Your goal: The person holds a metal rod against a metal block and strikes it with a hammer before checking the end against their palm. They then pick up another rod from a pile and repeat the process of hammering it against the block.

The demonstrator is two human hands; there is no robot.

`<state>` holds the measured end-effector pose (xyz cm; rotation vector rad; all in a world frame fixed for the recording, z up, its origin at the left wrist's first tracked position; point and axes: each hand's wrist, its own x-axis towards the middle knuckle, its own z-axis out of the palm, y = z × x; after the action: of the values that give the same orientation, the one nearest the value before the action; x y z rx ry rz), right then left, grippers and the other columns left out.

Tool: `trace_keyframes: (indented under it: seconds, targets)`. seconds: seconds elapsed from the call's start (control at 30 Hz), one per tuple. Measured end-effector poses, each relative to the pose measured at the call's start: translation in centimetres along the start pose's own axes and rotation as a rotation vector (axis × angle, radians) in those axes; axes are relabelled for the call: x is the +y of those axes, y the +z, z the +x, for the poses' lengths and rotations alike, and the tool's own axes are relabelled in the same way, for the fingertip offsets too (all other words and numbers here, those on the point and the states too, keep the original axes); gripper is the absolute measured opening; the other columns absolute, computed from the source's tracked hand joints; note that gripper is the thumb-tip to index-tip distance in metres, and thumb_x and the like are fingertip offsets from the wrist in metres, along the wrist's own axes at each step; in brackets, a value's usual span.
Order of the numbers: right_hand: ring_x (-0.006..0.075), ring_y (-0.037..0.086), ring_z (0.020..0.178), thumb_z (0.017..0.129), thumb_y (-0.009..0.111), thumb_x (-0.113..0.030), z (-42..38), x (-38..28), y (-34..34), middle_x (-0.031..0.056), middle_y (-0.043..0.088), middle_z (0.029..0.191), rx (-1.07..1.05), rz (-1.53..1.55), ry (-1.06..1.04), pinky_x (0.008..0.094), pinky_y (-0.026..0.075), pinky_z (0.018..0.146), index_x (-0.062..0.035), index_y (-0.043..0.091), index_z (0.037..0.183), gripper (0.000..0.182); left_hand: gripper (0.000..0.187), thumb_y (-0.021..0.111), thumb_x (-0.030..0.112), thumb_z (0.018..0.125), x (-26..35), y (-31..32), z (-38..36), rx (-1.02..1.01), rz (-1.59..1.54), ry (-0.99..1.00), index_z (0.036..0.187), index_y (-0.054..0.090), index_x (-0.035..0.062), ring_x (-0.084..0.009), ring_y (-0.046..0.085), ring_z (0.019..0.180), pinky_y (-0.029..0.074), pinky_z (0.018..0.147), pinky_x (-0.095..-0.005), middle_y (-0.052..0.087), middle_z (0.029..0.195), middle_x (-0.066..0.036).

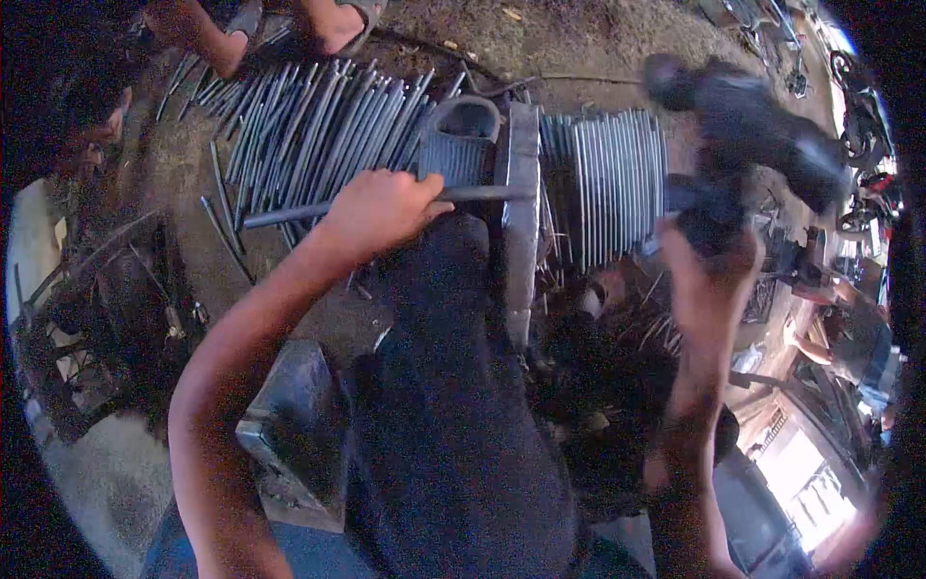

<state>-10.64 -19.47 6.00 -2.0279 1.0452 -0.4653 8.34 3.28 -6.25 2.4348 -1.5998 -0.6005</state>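
Note:
My left hand (381,207) is closed around a grey metal rod (482,194). The rod lies nearly level across the view, its right end touching an upright-looking steel bar (522,174) with a worn, shiny edge. On the right, my right hand (712,246) is raised and closed on a hammer (748,125). Motion smears the hammer's heavy dark head, and its handle is mostly hidden at the grip. Something dark covers part of that hand. The hammer is apart from the rod.
Many loose metal rods (318,135) lie on the dirt floor, beside a ribbed metal piece (458,159) and a neat row of rods (622,188). Another person's feet (333,24) are at the top. A person (854,333) sits at far right, near motorcycles (854,145).

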Motion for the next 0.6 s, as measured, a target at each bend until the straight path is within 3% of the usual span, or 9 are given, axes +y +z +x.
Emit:
trace_keyframes:
  seconds: [0.03,0.13,0.2,0.27,0.33,0.47,0.53,0.57,0.6]
  targets:
    - [0.0105,0.06,0.07,0.075,0.075,-0.004,1.2,0.1,-1.7,0.001,0.065,0.079,0.02,-0.303,-0.246,0.0261,0.049,0.064,-0.0053,0.065,0.089,0.018,0.034,0.055,0.042,0.09,-0.1,0.2,0.1,-0.005,0.001,-0.011,0.09,0.057,0.008,-0.0376,0.066,0.066,0.053,0.059,-0.049,0.064,0.067,-0.017]
    - [0.0103,0.059,0.07,0.077,0.074,-0.007,0.5,-0.2,-1.8,0.003,0.063,0.079,0.091,-0.088,-0.122,0.0251,0.048,0.064,-0.0064,0.063,0.091,0.018,0.033,0.055,0.042,0.09,0.0,0.6,0.1,-0.023,0.04,-0.029,0.091,0.057,0.0081,-0.0371,0.066,0.066,0.053,0.058,-0.0476,0.064,0.067,-0.017]
    - [0.0169,0.062,0.071,0.074,0.074,-0.006,-1.6,5.3,0.2,0.0061,0.065,0.083,-0.062,-0.213,-0.346,0.0303,0.05,0.065,-0.0037,0.062,0.095,0.024,0.033,0.055,0.041,0.09,-0.1,1.0,0.1,-0.011,0.037,-0.022,0.092,0.057,0.0078,-0.0372,0.066,0.065,0.053,0.058,-0.0475,0.064,0.067,-0.016]
    - [0.026,0.065,0.07,0.069,0.073,-0.005,-2.0,8.8,4.2,0.0128,0.068,0.081,-0.039,-0.452,-0.581,0.0355,0.051,0.067,0.0034,0.062,0.094,0.029,0.033,0.055,0.041,0.09,-0.4,1.1,0.1,0.004,0.042,-0.013,0.093,0.056,0.0076,-0.0372,0.066,0.065,0.053,0.057,-0.0474,0.064,0.066,-0.016]
    - [0.04,0.064,0.084,0.065,0.072,-0.01,-1.7,9.9,5.1,0.0224,0.067,0.084,-0.422,-0.572,0.096,0.0409,0.05,0.083,0.005,0.062,0.096,0.036,0.031,0.055,0.038,0.09,-0.6,0.9,0.0,-0.067,-0.006,-0.046,0.094,0.056,0.0075,-0.0374,0.066,0.064,0.053,0.057,-0.0475,0.064,0.067,-0.015]
    - [0.0382,0.066,0.077,0.064,0.071,-0.01,1.7,3.2,3.3,0.0256,0.066,0.081,-0.241,-0.391,-0.175,0.042,0.052,0.075,0.0052,0.063,0.095,0.036,0.027,0.055,0.034,0.091,0.2,0.7,0.4,0.035,0.029,0.012,0.095,0.055,0.0076,-0.0379,0.066,0.064,0.053,0.057,-0.0482,0.064,0.069,-0.014]
    - [0.0292,0.068,0.074,0.064,0.072,-0.01,2.2,-0.3,1.4,0.0186,0.069,0.082,-0.178,-0.19,-0.155,0.0387,0.052,0.073,0.0023,0.063,0.093,0.033,0.024,0.055,0.032,0.091,-0.2,0.5,0.3,0.022,-0.003,0.003,0.094,0.055,0.0077,-0.0384,0.065,0.065,0.053,0.058,-0.0486,0.064,0.07,-0.015]
    - [0.025,0.066,0.077,0.067,0.073,-0.015,1.6,0.9,0.7,0.0132,0.069,0.083,0.025,-0.255,-0.174,0.0378,0.05,0.077,-0.0009,0.064,0.094,0.032,0.023,0.056,0.03,0.09,0.4,-0.3,0.2,-0.012,0.012,-0.03,0.095,0.056,0.0078,-0.0388,0.066,0.066,0.053,0.059,-0.0492,0.065,0.069,-0.015]
    - [0.0254,0.063,0.079,0.073,0.072,-0.018,1.7,-3.3,-0.5,0.0081,0.065,0.081,-0.132,-0.199,-0.124,0.0381,0.049,0.081,-0.0036,0.064,0.096,0.029,0.023,0.056,0.03,0.09,0.4,-0.4,0.3,-0.016,0.015,-0.039,0.095,0.056,0.0078,-0.0388,0.066,0.066,0.053,0.059,-0.0492,0.065,0.069,-0.015]
